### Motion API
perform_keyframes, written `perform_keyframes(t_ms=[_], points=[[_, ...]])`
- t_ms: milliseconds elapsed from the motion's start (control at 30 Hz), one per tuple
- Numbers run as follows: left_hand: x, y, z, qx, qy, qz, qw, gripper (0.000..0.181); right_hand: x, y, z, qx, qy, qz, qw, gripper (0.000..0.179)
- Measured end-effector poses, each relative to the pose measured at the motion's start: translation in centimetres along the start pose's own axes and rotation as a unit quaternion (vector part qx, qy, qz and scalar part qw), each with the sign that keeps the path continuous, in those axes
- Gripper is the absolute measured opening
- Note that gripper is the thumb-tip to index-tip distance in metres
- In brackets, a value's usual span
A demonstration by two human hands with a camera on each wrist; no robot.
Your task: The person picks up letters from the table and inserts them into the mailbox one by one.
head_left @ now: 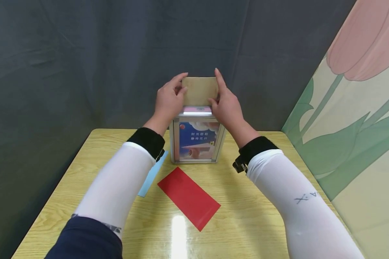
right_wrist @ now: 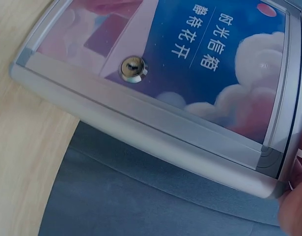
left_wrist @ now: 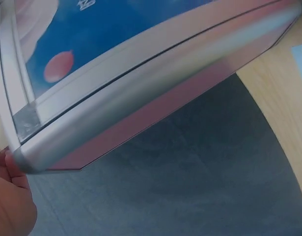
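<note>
**Tan paper sheet point(head_left: 199, 90) is held upright at the top of the letter box point(head_left: 197, 142)**

The left hand point(head_left: 170, 100) pinches the left edge of the sheet, with the thumb on its near face. The right hand point(head_left: 228, 106) pinches the opposite edge, its index finger pointing upward along the side — so each hand holds one edge. The sheet stands just over the metal-framed box, its lower edge reaching the pink top; whether it enters a slot, I cannot tell. The box stands on the wooden table point(head_left: 246, 205), its blue printed door with a round lock point(right_wrist: 132, 69) facing the person. Before it lies a red paper rectangle point(head_left: 189, 198), turned at an angle — and a light blue paper point(head_left: 151, 177) lies to the left, partly hidden by the left arm.
</note>
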State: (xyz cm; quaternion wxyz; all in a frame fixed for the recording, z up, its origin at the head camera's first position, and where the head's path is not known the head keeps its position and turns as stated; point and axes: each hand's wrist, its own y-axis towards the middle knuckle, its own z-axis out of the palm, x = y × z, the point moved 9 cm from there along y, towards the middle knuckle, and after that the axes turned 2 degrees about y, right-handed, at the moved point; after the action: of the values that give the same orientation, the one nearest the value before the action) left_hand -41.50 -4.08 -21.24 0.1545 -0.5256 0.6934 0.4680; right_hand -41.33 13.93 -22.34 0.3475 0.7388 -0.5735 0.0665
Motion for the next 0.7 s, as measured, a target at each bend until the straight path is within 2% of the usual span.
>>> perform_keyframes(t_ms=[133, 233, 333, 467, 600, 700], points=[[0.8, -0.6, 0.4, 0.003, 0.01, -0.002, 0.9999, 0.033, 0.0, -0.2, 0.4, 0.001, -0.02, -0.014, 0.9997, 0.058], [1.3, -1.1, 0.7, 0.014, 0.048, 0.005, 0.9987, 0.031, -0.1, -0.4, 0.5, 0.005, -0.03, -0.014, 0.9994, 0.039], [1.8, -1.5, 1.1, 0.033, 0.098, 0.013, 0.9946, 0.031, -0.3, -0.6, 0.7, 0.014, -0.035, -0.006, 0.9992, 0.029], [2.0, -1.9, 1.6, 0.065, 0.15, 0.021, 0.9864, 0.033, -0.6, -0.7, 1.0, 0.038, -0.037, 0.011, 0.9985, 0.024], [2.1, -2.1, 2.1, 0.089, 0.172, 0.031, 0.9806, 0.038, -0.9, -0.7, 1.4, 0.062, -0.057, 0.028, 0.9961, 0.03], [2.1, -2.4, 2.3, 0.096, 0.184, 0.044, 0.9773, 0.043, -1.2, -0.8, 1.4, 0.07, -0.062, 0.037, 0.9949, 0.035]])
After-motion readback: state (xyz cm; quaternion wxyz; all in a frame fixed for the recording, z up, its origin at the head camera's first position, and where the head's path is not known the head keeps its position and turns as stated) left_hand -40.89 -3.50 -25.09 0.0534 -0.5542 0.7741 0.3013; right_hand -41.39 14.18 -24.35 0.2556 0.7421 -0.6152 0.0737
